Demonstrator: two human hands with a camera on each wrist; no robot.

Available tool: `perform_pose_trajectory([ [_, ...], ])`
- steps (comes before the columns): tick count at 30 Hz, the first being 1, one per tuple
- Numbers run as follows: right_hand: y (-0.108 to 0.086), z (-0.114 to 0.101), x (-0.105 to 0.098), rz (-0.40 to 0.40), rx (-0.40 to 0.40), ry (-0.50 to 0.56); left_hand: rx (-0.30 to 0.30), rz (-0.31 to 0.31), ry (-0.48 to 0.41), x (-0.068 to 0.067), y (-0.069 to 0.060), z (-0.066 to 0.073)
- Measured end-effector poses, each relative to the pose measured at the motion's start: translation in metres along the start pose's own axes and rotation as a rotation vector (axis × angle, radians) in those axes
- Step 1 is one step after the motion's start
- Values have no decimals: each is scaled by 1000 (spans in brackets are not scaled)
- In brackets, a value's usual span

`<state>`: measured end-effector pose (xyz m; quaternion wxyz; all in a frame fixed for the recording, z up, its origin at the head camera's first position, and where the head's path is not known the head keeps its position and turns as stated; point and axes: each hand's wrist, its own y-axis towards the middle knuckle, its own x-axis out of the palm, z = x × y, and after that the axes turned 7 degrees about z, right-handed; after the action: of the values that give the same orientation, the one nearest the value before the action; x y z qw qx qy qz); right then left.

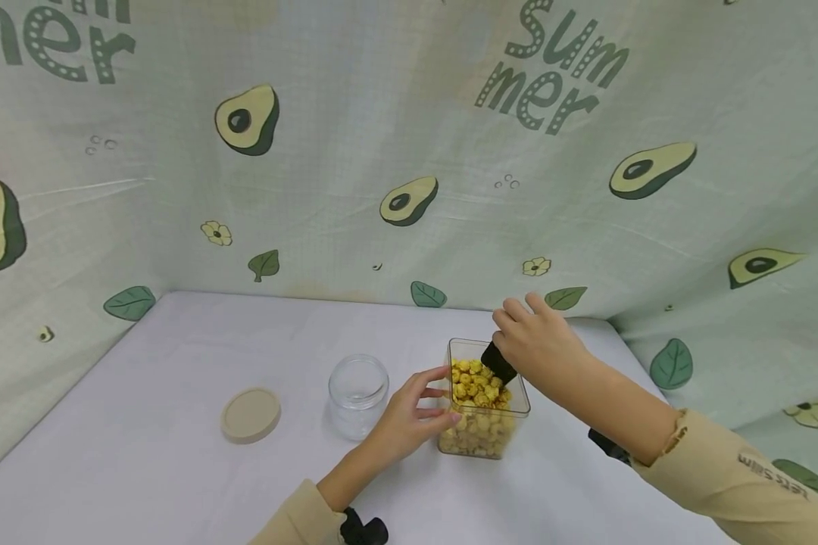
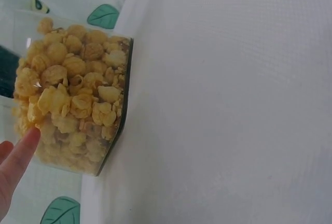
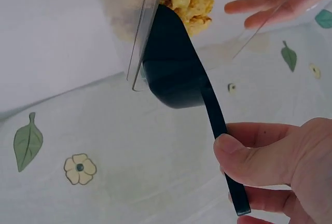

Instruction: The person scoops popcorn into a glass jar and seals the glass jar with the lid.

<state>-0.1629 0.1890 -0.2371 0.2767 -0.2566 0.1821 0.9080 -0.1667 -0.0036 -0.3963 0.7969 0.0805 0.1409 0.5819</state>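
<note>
A clear square container of yellow popcorn stands upright on the table. My right hand pinches the handle of a black scoop between thumb and fingers. In the right wrist view the scoop's head dips past the container's rim and touches or nearly touches the popcorn; its front edge is hidden. My left hand rests against the container's left side, fingers spread and fairly straight. One fingertip shows against the clear wall in the left wrist view.
Left of the container stands a clear round jar without a lid on it. A beige round lid lies flat farther left. The white table meets a hanging cloth printed with avocados and leaves at the back and sides.
</note>
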Motion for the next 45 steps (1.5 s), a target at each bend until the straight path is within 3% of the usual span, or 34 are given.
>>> perform_pose_trajectory([
  [4,-2,12,7,-70,-29,82,-6,-2,6,0,1,-2],
  [9,-7,20,13,-66,-33,200,1,2,9,0,1,-4],
  [15,-10,13,18,-62,-62,292,-6,0,5,0,2,-3],
  [26,-22,5,26,-100,0,485,-1,-1,10,0,0,-2],
  [45,-28,8,34,-45,14,595,-1,-6,26,0,1,-3],
])
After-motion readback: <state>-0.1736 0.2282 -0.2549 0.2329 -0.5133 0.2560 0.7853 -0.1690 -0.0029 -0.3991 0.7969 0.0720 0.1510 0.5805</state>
